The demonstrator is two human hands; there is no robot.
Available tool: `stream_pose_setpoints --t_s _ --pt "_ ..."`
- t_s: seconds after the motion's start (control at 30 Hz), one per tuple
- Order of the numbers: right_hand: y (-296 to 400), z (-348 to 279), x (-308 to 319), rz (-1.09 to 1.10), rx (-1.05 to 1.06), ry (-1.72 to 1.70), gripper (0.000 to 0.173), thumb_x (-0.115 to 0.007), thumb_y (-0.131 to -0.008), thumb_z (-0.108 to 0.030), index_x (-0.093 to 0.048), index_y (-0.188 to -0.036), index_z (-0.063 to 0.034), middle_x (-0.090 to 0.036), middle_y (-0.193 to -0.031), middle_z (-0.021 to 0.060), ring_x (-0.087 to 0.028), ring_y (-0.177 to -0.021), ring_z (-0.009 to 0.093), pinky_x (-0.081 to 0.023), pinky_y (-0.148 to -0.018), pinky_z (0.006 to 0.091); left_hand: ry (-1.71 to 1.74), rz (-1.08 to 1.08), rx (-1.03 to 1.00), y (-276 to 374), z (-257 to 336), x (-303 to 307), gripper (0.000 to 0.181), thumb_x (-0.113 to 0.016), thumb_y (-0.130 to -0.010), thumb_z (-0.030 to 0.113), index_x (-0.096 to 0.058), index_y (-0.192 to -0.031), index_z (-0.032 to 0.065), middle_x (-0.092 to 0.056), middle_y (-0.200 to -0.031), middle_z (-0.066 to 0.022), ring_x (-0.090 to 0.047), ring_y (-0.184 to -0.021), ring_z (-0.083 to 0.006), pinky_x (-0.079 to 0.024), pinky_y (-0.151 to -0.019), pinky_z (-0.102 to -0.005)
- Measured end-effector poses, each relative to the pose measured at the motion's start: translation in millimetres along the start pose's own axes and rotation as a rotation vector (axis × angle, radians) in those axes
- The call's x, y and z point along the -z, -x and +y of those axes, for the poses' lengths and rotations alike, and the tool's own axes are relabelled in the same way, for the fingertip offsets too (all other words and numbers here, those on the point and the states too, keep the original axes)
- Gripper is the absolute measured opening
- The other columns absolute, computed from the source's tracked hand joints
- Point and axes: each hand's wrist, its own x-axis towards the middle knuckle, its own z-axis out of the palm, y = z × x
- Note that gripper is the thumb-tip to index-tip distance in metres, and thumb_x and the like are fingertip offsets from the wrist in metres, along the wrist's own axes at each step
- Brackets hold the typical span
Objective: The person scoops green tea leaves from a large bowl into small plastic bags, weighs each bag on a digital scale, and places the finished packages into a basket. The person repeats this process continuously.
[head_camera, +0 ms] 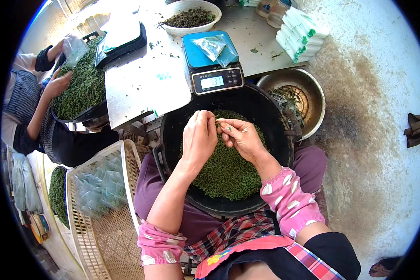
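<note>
My left hand (pixel 199 138) and my right hand (pixel 240 136) meet over a black tub (pixel 175 140) with small green peppercorn-like berries (pixel 227 175) in it. Between the fingertips of both hands is a small bit of plant (pixel 217 123), partly hidden by the fingers. A small green speck sticks to a right-hand finger. Just beyond the tub, a digital scale (pixel 211 52) with a lit display stands on the metal table (pixel 147 87), bearing crumpled clear plastic bags (pixel 215 49).
A steel basin (pixel 313 101) with plant scraps stands right of the tub. At left are a plastic crate (pixel 108 241) of filled bags and a co-worker's hands (pixel 57 84) over another berry tub. A white bowl (pixel 215 24) and bundled bags (pixel 297 38) lie on the table.
</note>
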Motion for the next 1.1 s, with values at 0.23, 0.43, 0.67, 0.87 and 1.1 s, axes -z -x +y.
stream_pose_setpoints --t_s 0.23,0.43,0.67,0.87,1.1 --pt "15 2 3 0.094 -0.013 0.226 0.019 -0.062 -0.097 -0.009 -0.068 -0.112 0.0020 -0.066 -0.085 0.0018 -0.057 -0.063 0.006 -0.048 -0.053 0.0209 -0.308 0.197 -0.172 -8 -9 8 0.006 -0.057 -0.092 0.005 -0.057 -0.091 -0.0010 -0.058 -0.082 -0.0177 -0.059 -0.079 -0.0364 -0.049 -0.069 -0.0448" --pt "32 20 33 0.045 -0.050 1.004 0.029 -0.071 -0.090 -0.018 -0.068 -0.111 0.0018 -0.069 -0.078 0.0098 -0.069 -0.075 0.018 -0.055 -0.063 0.0316 0.118 0.109 0.181 -12 -4 16 0.012 -0.056 -0.098 0.009 -0.061 -0.095 -0.0019 -0.062 -0.079 -0.0173 -0.062 -0.067 -0.0310 -0.048 -0.063 -0.0396" --pt "5 -4 16 0.103 0.549 0.802 0.042 -0.073 -0.090 -0.018 -0.060 -0.126 -0.0016 -0.058 -0.131 0.0177 -0.063 -0.112 0.023 -0.054 -0.090 0.0342 0.479 0.039 0.302 -11 -8 10 0.017 -0.061 -0.099 0.014 -0.065 -0.097 -0.0030 -0.061 -0.075 0.0016 -0.051 -0.066 -0.0023 -0.043 -0.057 -0.0217" --pt "-7 -23 8 0.056 0.417 0.265 0.020 -0.061 -0.098 -0.012 -0.062 -0.115 -0.0009 -0.069 -0.091 0.0082 -0.067 -0.075 0.014 -0.058 -0.068 0.0283 0.508 -0.046 0.300 -11 4 9 0.022 -0.062 -0.100 0.017 -0.067 -0.104 -0.0039 -0.062 -0.075 0.0011 -0.052 -0.067 -0.0026 -0.044 -0.058 -0.0222" --pt "-18 -65 62 0.477 0.301 -0.078 0.048 -0.049 -0.101 -0.048 -0.064 -0.120 -0.0061 -0.066 -0.121 0.0154 -0.067 -0.103 0.027 -0.056 -0.083 0.0374 0.433 -0.134 0.236 -4 -1 9 0.022 -0.064 -0.097 0.012 -0.067 -0.111 -0.0037 -0.065 -0.083 -0.0005 -0.056 -0.074 -0.0051 -0.047 -0.066 -0.0216"
